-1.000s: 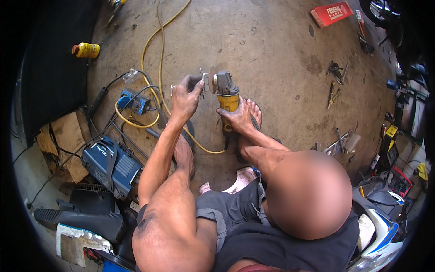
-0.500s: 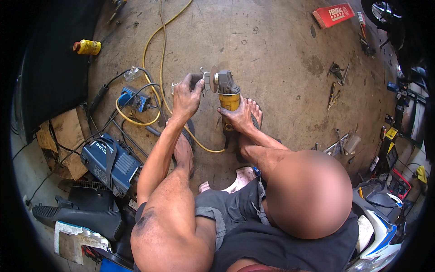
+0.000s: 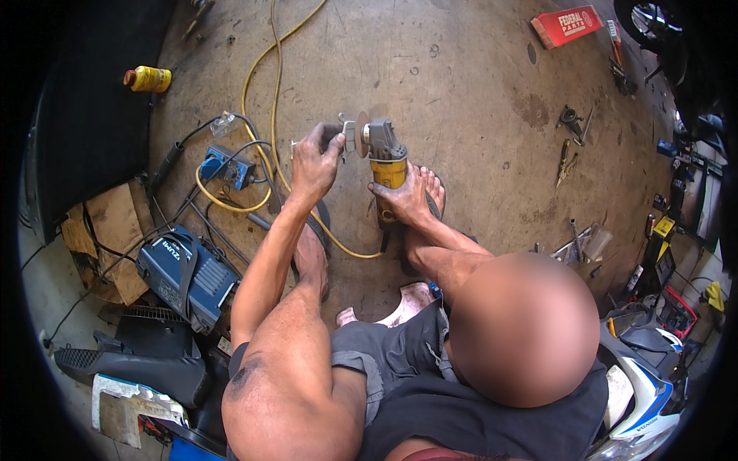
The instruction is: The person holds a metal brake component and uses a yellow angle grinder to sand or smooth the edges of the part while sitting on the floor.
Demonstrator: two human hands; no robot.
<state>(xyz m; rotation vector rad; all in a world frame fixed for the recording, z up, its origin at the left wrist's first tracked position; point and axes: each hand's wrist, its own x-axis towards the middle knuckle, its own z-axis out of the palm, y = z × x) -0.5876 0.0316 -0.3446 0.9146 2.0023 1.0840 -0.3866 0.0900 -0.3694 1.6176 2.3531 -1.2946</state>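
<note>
- Left hand (image 3: 316, 163): pinched closed on small metal piece (image 3: 350, 136).
- Right hand (image 3: 403, 203): wrapped round yellow-grey angle grinder (image 3: 387, 170).
- Disc (image 3: 361, 134) just beside small metal piece; contact unclear.

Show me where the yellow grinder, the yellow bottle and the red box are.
Yellow grinder (image 3: 388, 170): head view, on its yellow body.
Yellow bottle (image 3: 151, 80): head view, middle of its side.
Red box (image 3: 568, 27): head view, its broad face.
</note>
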